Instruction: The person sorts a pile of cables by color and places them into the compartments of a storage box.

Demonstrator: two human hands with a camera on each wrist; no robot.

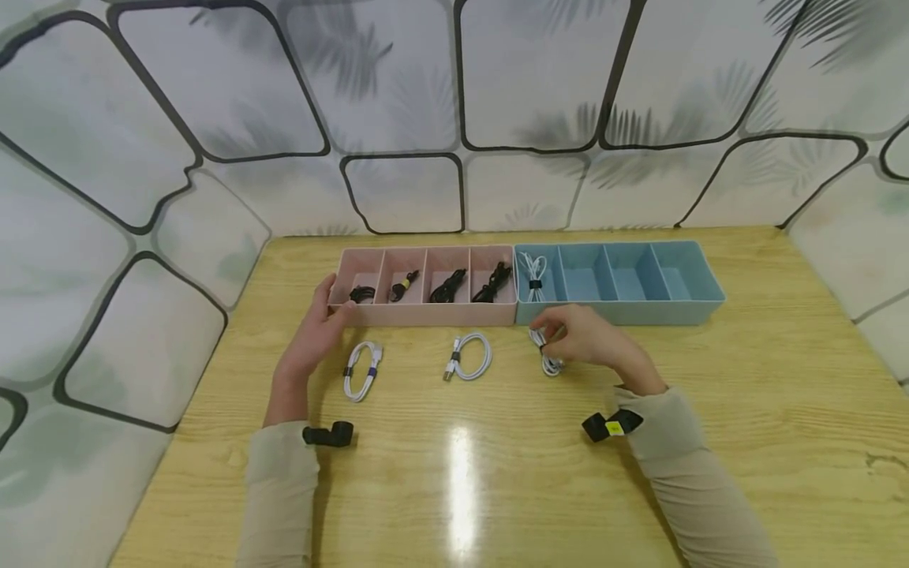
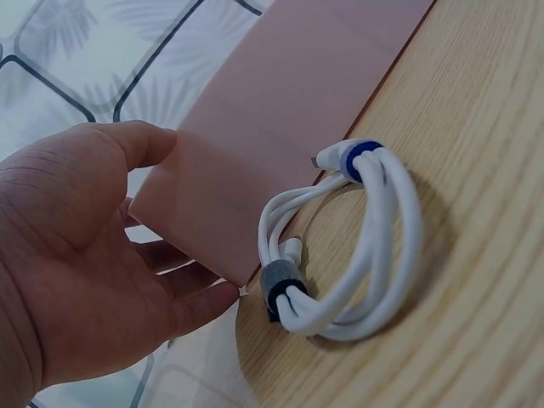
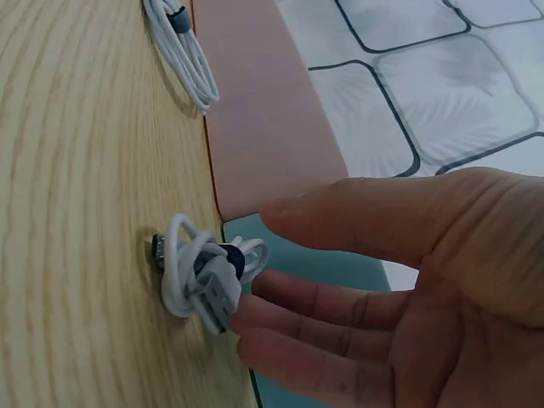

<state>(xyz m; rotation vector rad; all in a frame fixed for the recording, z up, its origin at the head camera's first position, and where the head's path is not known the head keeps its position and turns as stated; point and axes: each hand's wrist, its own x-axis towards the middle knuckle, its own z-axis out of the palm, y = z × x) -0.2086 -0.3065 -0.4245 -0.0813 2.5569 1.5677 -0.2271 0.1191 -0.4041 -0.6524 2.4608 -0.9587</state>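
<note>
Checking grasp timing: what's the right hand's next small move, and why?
Probably close the right hand on the white cable bundle. In the right wrist view, the fingers reach the bundle's edge, but the thumb stands apart from it, so no pinch shows.

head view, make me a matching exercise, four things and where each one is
1. left hand
2. right hand
3. black cables
4. blue box

A. inside compartments of the pink box
B. at the rightmost white cable on the table
C. directly right of the pink box
D. on the pink box's left end

Pairs: 1-D, 2-B, 3-A, 4-C
</note>
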